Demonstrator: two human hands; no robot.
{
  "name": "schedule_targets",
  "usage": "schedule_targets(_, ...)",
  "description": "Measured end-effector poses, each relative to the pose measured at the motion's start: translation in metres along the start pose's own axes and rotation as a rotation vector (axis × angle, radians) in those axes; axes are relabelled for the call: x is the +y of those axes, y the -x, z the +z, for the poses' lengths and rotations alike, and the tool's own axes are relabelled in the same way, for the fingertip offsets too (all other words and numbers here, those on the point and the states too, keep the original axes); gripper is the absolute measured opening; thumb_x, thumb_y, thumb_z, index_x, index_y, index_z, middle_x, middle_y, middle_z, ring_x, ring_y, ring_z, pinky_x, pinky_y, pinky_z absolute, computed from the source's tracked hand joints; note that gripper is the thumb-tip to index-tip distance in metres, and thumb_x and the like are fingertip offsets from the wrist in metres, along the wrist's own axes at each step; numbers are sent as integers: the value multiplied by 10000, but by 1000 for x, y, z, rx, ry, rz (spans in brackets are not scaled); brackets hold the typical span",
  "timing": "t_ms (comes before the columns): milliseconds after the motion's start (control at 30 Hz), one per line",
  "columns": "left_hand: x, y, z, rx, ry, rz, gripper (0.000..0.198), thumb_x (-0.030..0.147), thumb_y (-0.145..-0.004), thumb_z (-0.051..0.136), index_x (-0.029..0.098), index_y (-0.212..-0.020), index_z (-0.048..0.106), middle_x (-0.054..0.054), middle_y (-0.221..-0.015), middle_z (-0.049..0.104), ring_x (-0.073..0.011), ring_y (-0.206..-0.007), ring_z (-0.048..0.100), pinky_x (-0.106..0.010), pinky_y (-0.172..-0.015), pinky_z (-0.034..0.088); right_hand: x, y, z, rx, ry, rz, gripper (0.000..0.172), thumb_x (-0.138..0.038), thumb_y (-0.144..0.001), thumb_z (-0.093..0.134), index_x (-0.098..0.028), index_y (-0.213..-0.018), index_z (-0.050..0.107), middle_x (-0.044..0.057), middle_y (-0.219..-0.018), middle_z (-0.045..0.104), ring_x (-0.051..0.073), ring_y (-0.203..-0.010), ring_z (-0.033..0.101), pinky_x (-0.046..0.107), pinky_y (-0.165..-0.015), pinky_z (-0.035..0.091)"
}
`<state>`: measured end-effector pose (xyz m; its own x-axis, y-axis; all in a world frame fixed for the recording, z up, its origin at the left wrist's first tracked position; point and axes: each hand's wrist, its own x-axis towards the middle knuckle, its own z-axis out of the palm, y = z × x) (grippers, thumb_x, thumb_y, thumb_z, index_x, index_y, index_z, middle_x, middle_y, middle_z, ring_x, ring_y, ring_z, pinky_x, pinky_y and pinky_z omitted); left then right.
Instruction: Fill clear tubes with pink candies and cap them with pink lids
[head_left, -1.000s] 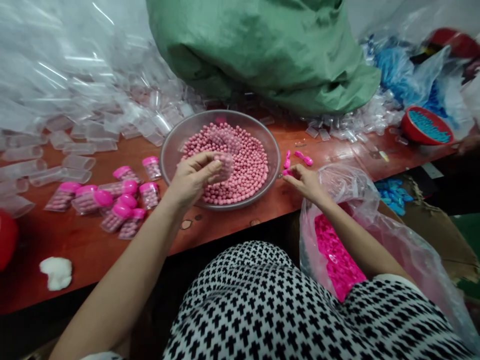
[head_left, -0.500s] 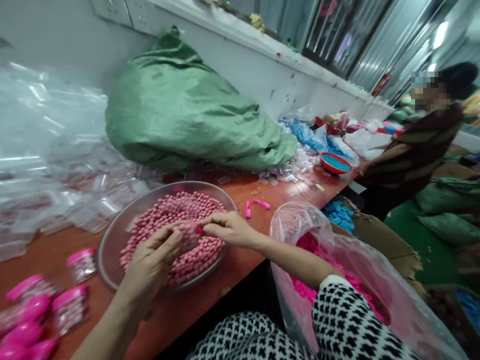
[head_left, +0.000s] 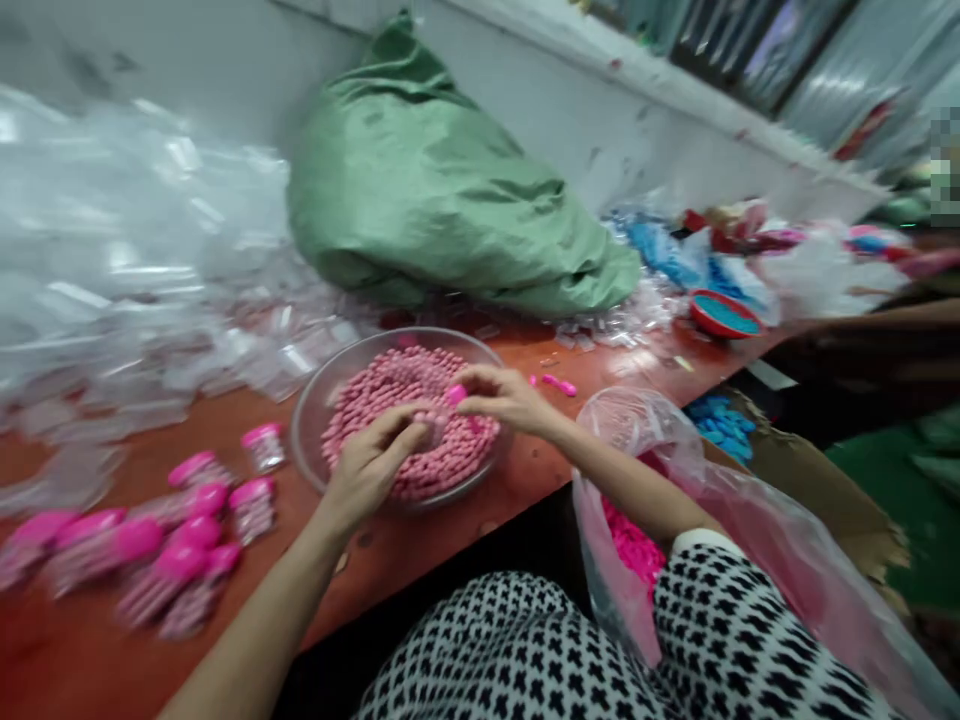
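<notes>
Two changes since half a second back: the pink bit at the right hand's [head_left: 510, 398] fingertips was right up against the clear jar [head_left: 429, 428], and now a pink cap [head_left: 456, 395] sits there with a small gap to the jar. View also swung left, so more of the filled jars [head_left: 253, 512] show up left of the left hand [head_left: 375, 458], and the other person [head_left: 877, 338], far off to the right of the right hand, is mostly cut off.

Left hand's grip is narrow, thumb and fingers pinching the jar; too blurry to tell what's in it. Right hand is pinched about as small on the cap.

Both are up over the grey bowl [head_left: 309, 428] of pink beads [head_left: 375, 420], right one slightly farther out. Left forearm slants up from lower left; right forearm crosses over the plastic bag [head_left: 631, 425].
</notes>
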<state>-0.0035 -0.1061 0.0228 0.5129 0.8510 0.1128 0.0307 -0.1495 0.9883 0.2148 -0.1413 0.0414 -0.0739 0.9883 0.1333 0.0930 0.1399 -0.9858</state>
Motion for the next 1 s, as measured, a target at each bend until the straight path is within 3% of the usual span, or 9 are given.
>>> schedule_targets(67,0,1,2,0,-35,44,518,607,-845,650,162,-1097,732,-96,-1056,762,-236,-933,713,-349,-863,593,-9,4,-1,68,230,-214,275,-317,-811,767,-210,-1054,695,30,-1028,736,163,-953,680,306,-881,546)
schedule_targets(233,-8,2,1,-54,-148,201,307,404,-905,622,177,-1069,748,-69,-998,770,-201,-932,707,-308,-885,540,-17,3,5,-78,621,-430,271,-335,-900,687,-241,-1154,701,63,-1128,752,198,-1017,702,347,-930,545)
schedule_targets(433,-12,10,2,-18,-159,264,287,366,-941,618,198,-1131,753,-67,-1125,772,-196,-1006,713,-289,-919,522,-14,4,13,-147,731,-436,151,-354,-930,654,-224,-994,699,39,-902,744,171,-798,669,299,-753,522)
schedule_targets(667,-21,14,5,30,-273,343,263,369,-955,607,206,-1068,780,-57,-943,789,-188,-865,731,-258,-818,525,-9,12,18,-205,805,-514,90,-280,-965,597,-214,-916,631,21,-788,642,156,-729,575,271,-674,442)
schedule_targets(867,-24,16,4,14,-367,389,254,310,-968,565,179,-1007,779,-61,-857,770,-173,-773,707,-250,-735,498,-5,4,18,-331,850,-556,117,-246,-974,557,-215,-863,576,9,-753,584,143,-672,514,265,-626,402)
schedule_targets(1000,-25,16,6,52,-459,400,258,317,-974,547,180,-965,766,-44,-771,737,-164,-694,669,-251,-692,471,-2,5,17,-273,857,-575,95,-254,-973,562,-222,-884,573,15,-777,611,154,-703,553,272,-649,430)
